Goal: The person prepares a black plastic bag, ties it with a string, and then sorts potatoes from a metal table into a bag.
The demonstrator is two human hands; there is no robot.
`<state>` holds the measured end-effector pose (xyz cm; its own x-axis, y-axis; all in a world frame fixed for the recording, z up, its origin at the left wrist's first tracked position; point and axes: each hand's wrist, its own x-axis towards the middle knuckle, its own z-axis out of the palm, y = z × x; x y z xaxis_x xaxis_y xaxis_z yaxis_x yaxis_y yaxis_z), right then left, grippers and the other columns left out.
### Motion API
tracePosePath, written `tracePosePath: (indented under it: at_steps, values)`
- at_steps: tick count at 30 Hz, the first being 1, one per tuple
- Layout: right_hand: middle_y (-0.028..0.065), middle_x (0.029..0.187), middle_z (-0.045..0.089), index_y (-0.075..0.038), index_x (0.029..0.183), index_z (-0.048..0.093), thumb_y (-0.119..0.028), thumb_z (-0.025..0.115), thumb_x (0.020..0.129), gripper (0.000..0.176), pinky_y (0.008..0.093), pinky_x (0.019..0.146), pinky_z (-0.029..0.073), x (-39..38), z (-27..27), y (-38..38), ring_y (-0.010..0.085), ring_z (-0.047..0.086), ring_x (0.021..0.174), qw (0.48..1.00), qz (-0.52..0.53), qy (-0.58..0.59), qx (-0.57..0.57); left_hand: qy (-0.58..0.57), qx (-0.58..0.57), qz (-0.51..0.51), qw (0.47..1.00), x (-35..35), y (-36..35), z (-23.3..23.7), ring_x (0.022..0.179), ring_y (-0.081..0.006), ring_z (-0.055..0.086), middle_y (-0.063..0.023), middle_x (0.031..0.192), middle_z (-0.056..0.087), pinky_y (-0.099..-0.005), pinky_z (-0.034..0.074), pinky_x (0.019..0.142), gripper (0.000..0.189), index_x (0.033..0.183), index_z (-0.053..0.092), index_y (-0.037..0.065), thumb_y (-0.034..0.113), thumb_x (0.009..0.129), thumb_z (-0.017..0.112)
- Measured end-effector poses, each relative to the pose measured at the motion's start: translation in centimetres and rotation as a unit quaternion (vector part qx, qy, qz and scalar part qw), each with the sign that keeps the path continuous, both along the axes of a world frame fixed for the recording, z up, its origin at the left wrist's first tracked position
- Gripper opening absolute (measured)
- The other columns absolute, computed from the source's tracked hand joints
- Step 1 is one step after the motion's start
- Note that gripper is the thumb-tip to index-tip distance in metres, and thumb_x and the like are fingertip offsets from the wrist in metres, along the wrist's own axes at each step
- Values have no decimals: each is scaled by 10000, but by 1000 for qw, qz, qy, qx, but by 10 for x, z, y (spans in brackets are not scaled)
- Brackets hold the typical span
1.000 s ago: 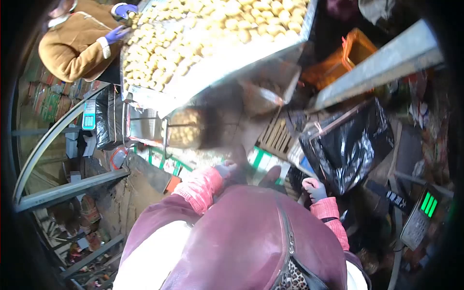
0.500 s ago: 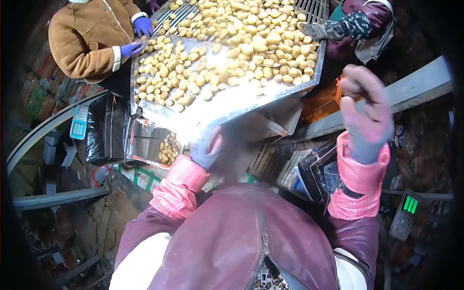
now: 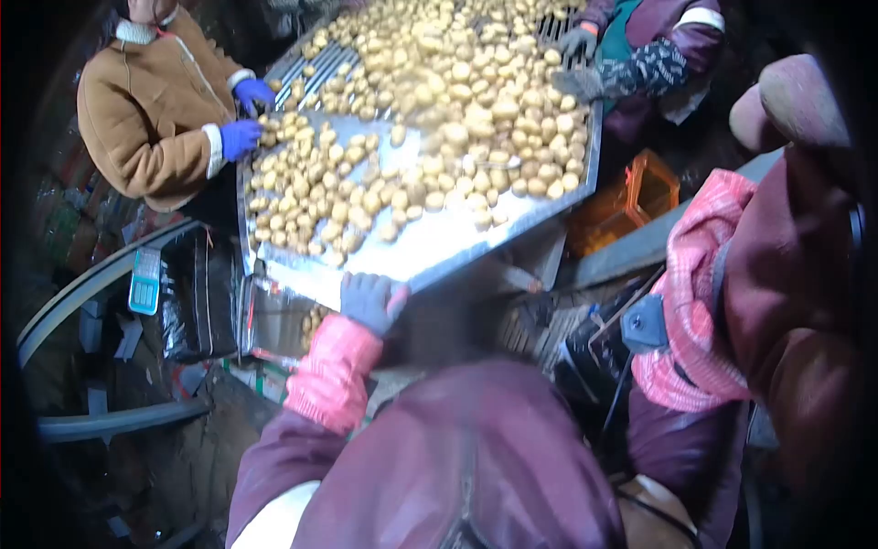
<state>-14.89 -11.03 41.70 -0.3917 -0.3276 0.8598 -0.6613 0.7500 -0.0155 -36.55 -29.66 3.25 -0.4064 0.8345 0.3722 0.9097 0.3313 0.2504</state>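
Note:
My left hand (image 3: 369,304), in a grey and pink glove, rests at the near rim of the metal sorting table (image 3: 430,265). Its fingers lie over the edge with the thumb apart, and no potato shows in it. Potatoes (image 3: 320,206) cover much of the table top. My right arm, with its pink cuff (image 3: 700,284), is raised at the right. A small grey box (image 3: 645,325) sits beside that cuff. At the upper right, close to the camera, is a blurred pinkish-grey hand shape (image 3: 800,101); its fingers and grip cannot be made out.
Across the table, a person in a brown jacket (image 3: 151,101) has blue-gloved hands by the potatoes. Another person's dark-gloved hand (image 3: 578,84) is at the right side. An orange crate (image 3: 631,206) stands below right; a scale display (image 3: 144,282) and metal rail (image 3: 119,421) are at left.
My right arm has swung outward and up, closer to the camera. My left hand stays near the table rim. The view has shifted, and the other person's blue-gloved hands have moved.

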Motion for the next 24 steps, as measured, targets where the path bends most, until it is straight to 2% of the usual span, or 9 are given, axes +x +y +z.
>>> tracePosePath:
  at_steps: [3, 5, 11, 16, 18, 20, 21, 22, 24]
  values:
    - [79, 1068, 658, 0, 1159, 628, -7, 763, 751, 430, 280, 842, 491, -12, 0, 24, 162, 616, 940, 1000, 14, 20, 9, -14, -17, -6, 1000, -2, 0, -10, 920, -320, 537, -84, 886, 586, -528, 347, 980, 258, 862, 629, 138, 395, 841, 647]
    - [80, 1070, 659, -3, 1153, 631, -13, 768, 748, 427, 283, 846, 492, -17, -2, 40, 168, 618, 945, 999, 21, 32, 10, 9, 34, -23, 999, 0, 7, 13, 909, -307, 542, -71, 887, 590, -496, 364, 933, 239, 886, 658, 148, 379, 824, 668]
    - [83, 1075, 662, -12, 1136, 641, -33, 782, 742, 419, 295, 856, 495, -32, 3, 91, 187, 624, 961, 999, 13, 32, -28, -40, 6, -31, 999, 0, 15, 37, 906, -296, 537, -51, 889, 584, -472, 370, 923, 182, 914, 653, 147, 306, 830, 679]
    - [85, 1080, 664, -20, 1122, 650, -49, 793, 736, 413, 304, 865, 497, -48, -13, 152, 202, 629, 974, 993, -42, 38, -106, -67, -11, -22, 997, -4, 16, 34, 951, -296, 543, -51, 930, 593, -479, 369, 940, 186, 915, 647, 151, 303, 817, 688]
    - [86, 1081, 666, -23, 1117, 653, -56, 798, 734, 411, 308, 868, 498, -66, -46, 190, 209, 631, 979, 976, -127, 1, -175, -71, -21, -17, 997, -7, 19, 37, 960, -297, 543, -53, 945, 596, -478, 373, 939, 201, 932, 644, 147, 299, 809, 691]
    - [87, 1083, 667, -26, 1111, 656, -63, 803, 731, 408, 312, 871, 499, -93, -114, 234, 215, 633, 984, 947, -202, -101, -227, -79, -35, -12, 996, -5, 21, 40, 971, -298, 543, -57, 959, 598, -477, 375, 945, 224, 951, 639, 142, 299, 801, 694]
    - [93, 1040, 671, -34, 1053, 679, -57, 818, 714, 367, 304, 865, 495, -103, -164, 252, 231, 629, 981, 937, -221, -161, -219, -82, -43, -8, 996, -5, 23, 41, 977, -298, 544, -59, 965, 598, -475, 375, 952, 238, 962, 637, 139, 300, 796, 696]
    - [81, 966, 663, -51, 1029, 685, -99, 796, 717, 334, 334, 817, 505, -108, -211, 265, 255, 630, 953, 919, -220, -244, -216, -84, -50, -2, 995, -5, 24, 43, 983, -299, 544, -62, 972, 599, -474, 375, 958, 253, 973, 635, 136, 301, 792, 698]
    - [54, 909, 647, -94, 951, 700, -137, 728, 742, 215, 380, 773, 501, -114, -275, 275, 267, 616, 924, 911, -282, -295, -64, -79, -52, -1, 996, -5, 26, 46, 1001, -301, 544, -66, 990, 599, -473, 371, 974, 274, 988, 632, 130, 305, 788, 698]
